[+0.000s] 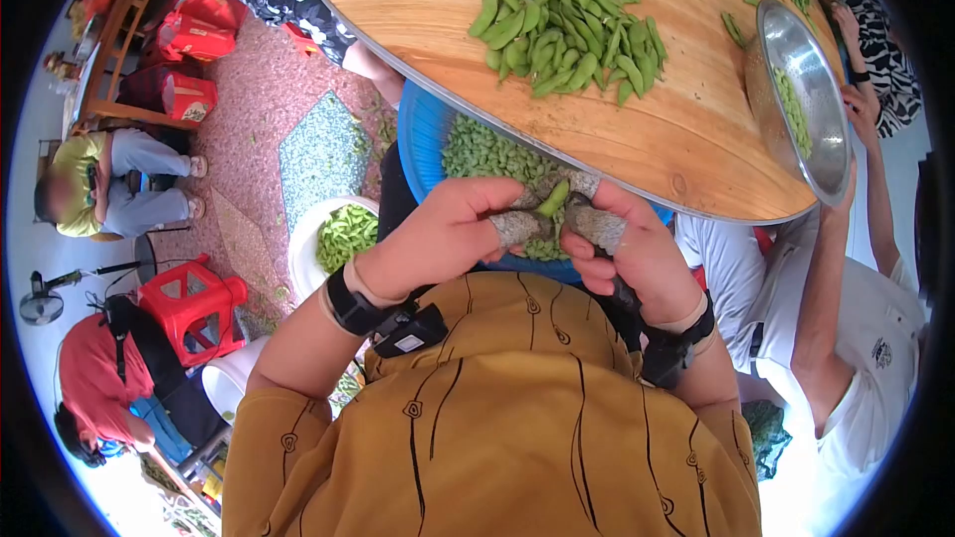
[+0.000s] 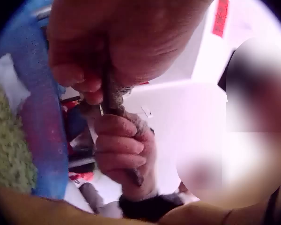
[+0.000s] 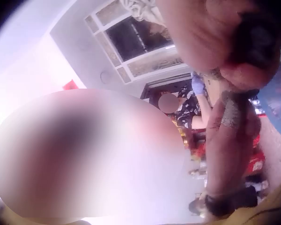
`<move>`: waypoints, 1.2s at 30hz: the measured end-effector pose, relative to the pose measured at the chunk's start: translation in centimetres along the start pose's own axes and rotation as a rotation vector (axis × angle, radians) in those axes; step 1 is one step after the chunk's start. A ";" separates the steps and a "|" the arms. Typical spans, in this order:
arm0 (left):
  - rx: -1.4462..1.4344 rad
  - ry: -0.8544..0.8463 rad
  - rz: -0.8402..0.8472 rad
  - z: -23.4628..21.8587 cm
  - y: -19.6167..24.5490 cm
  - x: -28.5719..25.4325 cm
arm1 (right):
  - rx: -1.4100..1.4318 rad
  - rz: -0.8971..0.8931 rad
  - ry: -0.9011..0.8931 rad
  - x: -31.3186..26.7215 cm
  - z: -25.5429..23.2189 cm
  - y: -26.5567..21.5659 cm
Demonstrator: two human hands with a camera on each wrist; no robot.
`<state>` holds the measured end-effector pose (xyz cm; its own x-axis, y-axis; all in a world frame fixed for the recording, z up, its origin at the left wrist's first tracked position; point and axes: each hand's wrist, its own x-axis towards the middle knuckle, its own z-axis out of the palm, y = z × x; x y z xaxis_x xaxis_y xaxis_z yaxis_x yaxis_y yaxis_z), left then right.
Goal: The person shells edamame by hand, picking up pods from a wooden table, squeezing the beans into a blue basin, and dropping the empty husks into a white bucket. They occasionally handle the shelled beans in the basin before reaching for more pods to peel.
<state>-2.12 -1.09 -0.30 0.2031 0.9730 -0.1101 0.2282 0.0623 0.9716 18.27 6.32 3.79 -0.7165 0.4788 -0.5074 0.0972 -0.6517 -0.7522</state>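
In the head view my left hand (image 1: 448, 234) pinches a green soybean pod (image 1: 553, 197) between thumb and fingers. My right hand (image 1: 642, 249) meets it there, fingers curled round a dark, slim tool (image 1: 625, 293) whose lower end pokes out below the palm. What kind of tool it is I cannot tell. Grey coverings wrap the fingertips of both hands. Directly beneath them, a blue basin (image 1: 423, 139) holds many shelled green beans (image 1: 482, 151). The left wrist view shows the right hand (image 2: 119, 145) in a fist close under the left one.
A wooden round table (image 1: 398, 0) carries a pile of pods (image 1: 572, 30). At its right edge a steel bowl (image 1: 836, 139) tilts, touched by another person's hand. Left of the basin stands a white bucket (image 1: 303, 249) of pods. A red stool (image 1: 189, 303) and seated people are farther left.
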 end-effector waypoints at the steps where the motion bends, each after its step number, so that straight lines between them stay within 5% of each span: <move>1: -0.403 -0.091 -0.143 -0.2 -0.1 -0.1 | 0.125 0.079 -0.034 -0.2 -0.1 -0.2; 2: -0.807 -0.182 -0.285 -0.2 -0.1 -0.1 | 0.126 0.080 -0.032 -0.3 -0.2 -0.1; 6: -1.070 -0.278 -0.254 0.0 -0.2 0.2 | 0.207 0.104 -0.042 -0.5 -0.1 -0.1; 8: -0.350 -0.097 -0.263 0.5 0.5 0.7 | 0.111 0.081 0.027 -0.2 0.1 0.1; 9: -0.350 -0.096 -0.264 0.6 0.5 0.7 | 0.010 0.064 0.061 0.1 0.2 0.4; 11: 0.561 0.086 0.197 0.9 0.5 0.6 | -0.090 0.047 0.091 0.5 0.3 1.0; 14: 0.777 0.263 0.344 1.6 0.2 0.4 | -0.181 -0.045 0.109 1.0 0.4 1.4; 18: 0.593 0.287 0.373 1.4 -0.8 0.8 | -0.179 -0.079 0.113 1.4 0.2 1.9; 20: -0.269 0.016 -0.299 0.8 1.0 0.4 | -0.165 -0.081 0.114 1.3 0.1 2.0; 21: -0.269 0.016 -0.300 0.6 0.7 0.2 | -0.126 -0.057 0.093 1.2 0.0 2.1; 23: -0.798 -0.096 -0.430 0.2 0.1 0.0 | -0.087 -0.032 0.073 1.0 -0.3 2.1; 27: -0.314 -0.093 -0.347 0.9 -0.5 0.0 | -0.278 -0.040 0.087 2.0 -1.2 2.6; 29: -0.017 -0.090 -0.169 1.3 -0.5 -0.1 | -0.401 -0.068 0.116 2.7 -1.7 3.6; 34: -0.131 -0.083 -0.348 0.5 -0.9 -0.4 | -1.470 -0.547 0.362 3.0 -2.0 4.8; 36: -0.081 -0.082 -0.389 0.4 -1.1 -0.4 | -1.492 -0.553 0.351 2.7 -2.3 4.6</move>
<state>-2.10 -1.60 -1.36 0.1920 0.8525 -0.4861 0.2274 0.4432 0.8671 18.34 5.95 -2.06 -0.7260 0.6865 0.0395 0.5904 0.6518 -0.4759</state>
